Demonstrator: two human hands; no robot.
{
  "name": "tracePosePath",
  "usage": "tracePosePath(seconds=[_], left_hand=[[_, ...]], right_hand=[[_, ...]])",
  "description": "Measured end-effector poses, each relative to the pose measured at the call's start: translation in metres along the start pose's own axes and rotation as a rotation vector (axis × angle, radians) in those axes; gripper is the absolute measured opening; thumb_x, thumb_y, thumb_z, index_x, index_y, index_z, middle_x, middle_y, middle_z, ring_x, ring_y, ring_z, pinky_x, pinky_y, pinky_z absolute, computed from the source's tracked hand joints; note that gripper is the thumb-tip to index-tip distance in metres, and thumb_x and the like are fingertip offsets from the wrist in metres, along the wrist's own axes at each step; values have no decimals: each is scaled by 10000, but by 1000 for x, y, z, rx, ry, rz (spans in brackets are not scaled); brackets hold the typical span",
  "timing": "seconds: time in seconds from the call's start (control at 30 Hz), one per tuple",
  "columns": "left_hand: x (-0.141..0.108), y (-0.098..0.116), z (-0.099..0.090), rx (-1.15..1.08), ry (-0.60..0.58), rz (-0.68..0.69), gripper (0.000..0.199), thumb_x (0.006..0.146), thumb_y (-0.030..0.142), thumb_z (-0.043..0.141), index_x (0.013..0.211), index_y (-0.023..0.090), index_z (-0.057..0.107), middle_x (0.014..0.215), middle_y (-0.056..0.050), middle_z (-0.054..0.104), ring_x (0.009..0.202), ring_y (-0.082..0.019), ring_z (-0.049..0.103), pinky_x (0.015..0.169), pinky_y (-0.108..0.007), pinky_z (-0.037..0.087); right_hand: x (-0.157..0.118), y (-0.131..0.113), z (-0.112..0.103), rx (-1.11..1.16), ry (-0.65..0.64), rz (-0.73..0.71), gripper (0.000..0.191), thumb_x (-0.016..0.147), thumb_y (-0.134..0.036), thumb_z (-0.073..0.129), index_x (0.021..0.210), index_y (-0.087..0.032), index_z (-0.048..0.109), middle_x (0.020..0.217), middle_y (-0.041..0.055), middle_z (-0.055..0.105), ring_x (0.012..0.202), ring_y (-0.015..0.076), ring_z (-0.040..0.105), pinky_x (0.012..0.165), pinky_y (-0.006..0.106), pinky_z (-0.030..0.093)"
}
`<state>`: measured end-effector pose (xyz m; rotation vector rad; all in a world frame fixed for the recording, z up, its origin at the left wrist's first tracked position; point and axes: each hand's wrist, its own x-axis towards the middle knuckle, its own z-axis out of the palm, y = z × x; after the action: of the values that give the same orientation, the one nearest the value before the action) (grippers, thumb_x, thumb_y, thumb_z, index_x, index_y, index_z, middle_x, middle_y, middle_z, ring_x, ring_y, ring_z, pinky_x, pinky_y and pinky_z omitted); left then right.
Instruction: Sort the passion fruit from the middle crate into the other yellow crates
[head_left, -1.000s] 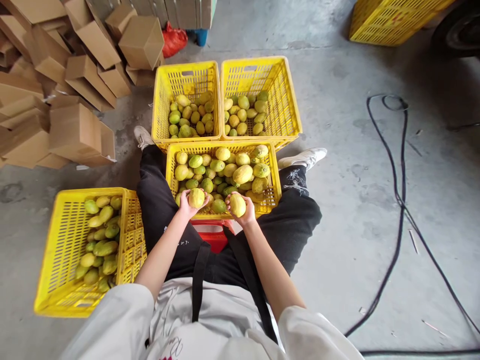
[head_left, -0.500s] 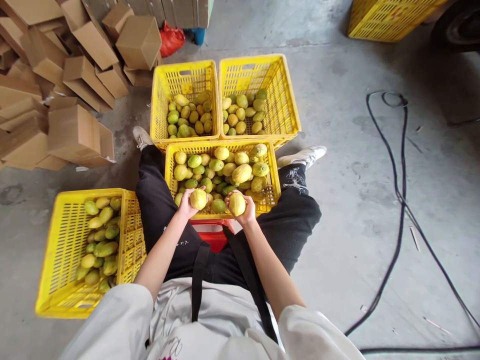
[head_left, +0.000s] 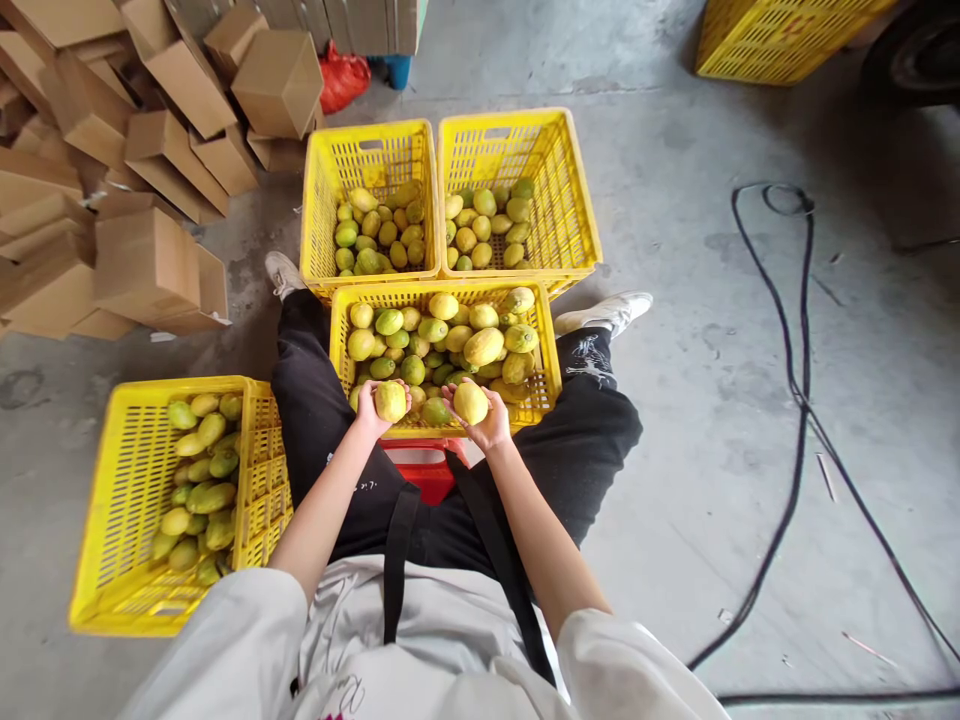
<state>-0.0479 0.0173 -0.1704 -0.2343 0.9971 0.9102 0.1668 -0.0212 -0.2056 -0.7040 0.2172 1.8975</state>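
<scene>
In my left hand (head_left: 367,410) rests a yellow, rounded fruit (head_left: 391,402), with the fingers curled around its side. My right hand (head_left: 491,422) cups a second yellow fruit (head_left: 471,403) of similar size. Whether these are papayas, large lemons or another kind, I cannot tell. Both hands are over the near edge of a yellow plastic crate (head_left: 551,370) between my legs. Yellow and green oval fruits (head_left: 484,347) lie inside it, larger ones on the right side. The palms are mostly hidden by the held fruits.
Two yellow crates (head_left: 369,128) (head_left: 585,215) with fruit stand beyond the near one. Another fruit crate (head_left: 105,510) is at my left. Cardboard boxes (head_left: 150,265) pile up at far left. A black cable (head_left: 799,400) lies on the floor at right; a red stool (head_left: 431,480) shows below.
Both hands have shifted slightly left with their fruits. The fruits appear turned a little in the hands. Crates and their contents look the same.
</scene>
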Motion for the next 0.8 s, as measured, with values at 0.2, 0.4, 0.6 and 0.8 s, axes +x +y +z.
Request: tracePosePath(seconds=[0.2,0.4,0.6,0.8], left_hand=[[1,0,1,-10,13,0,297,773,291,457,949,126,630,716,-113,656,610,-207,627,536,-315,532],[-3,-2,2,-43,-77,11,263,769,279,470,908,126,633,769,-124,679,760,-248,675,705,-402,562],[-5,-1,2,26,-155,-4,247,850,330,497,899,133,638,910,-147,685,867,-249,673,646,-327,549],[-8,2,0,61,-232,-82,279,879,383,484,825,145,619,772,-95,620,681,-169,623,497,-231,510]], right_hand=[[-3,-3,-4,-44,-28,11,280,855,-462,563,970,-210,611,806,35,708,724,189,693,665,339,620],[0,2,-3,-126,-13,48,158,823,-355,568,818,-197,575,751,37,679,626,174,652,511,274,562],[2,3,-4,-140,2,51,123,776,-314,586,804,-196,568,724,29,674,614,175,656,530,280,568],[1,2,-3,-146,5,55,102,765,-302,570,783,-202,564,720,12,675,618,158,654,571,263,573]])
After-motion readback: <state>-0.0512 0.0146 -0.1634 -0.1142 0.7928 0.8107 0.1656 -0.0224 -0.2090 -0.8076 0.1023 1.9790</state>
